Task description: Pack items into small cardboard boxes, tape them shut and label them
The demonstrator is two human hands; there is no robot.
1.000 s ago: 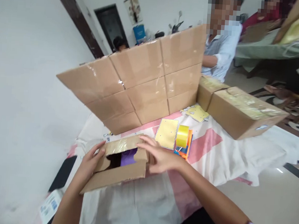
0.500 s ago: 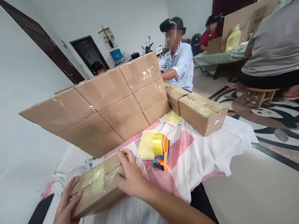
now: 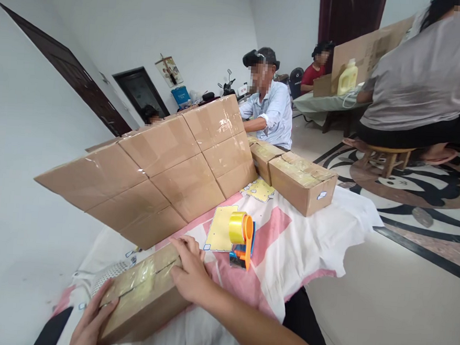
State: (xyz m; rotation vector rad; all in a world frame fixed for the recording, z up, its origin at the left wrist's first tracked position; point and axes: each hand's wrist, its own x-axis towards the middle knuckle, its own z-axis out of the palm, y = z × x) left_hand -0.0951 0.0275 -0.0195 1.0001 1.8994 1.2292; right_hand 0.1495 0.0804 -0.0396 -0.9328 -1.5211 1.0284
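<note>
A long brown cardboard box [image 3: 148, 303], taped along its top seam, sits at the near edge of the cloth-covered table. My left hand [image 3: 93, 315] grips its left end, thumb over the top edge. Around the far right end, my right hand [image 3: 191, 269] is closed, with some fingers hidden behind the box. To the right of that hand stands an orange and blue tape dispenser [image 3: 245, 239] with a roll of yellowish tape. It rests beside a yellow printed patch [image 3: 221, 228] on the cloth.
A large cardboard panel [image 3: 167, 173] with creased lines leans upright across the table. Two taped boxes [image 3: 302, 183] lie at the right on the pink and white cloth [image 3: 319, 242]. A person in a light blue shirt [image 3: 271, 109] sits opposite; others sit farther back.
My view has shifted slightly, so the scene sits a little lower and farther left. Both hands keep their hold on the box, which lies at nearly the same angle.
</note>
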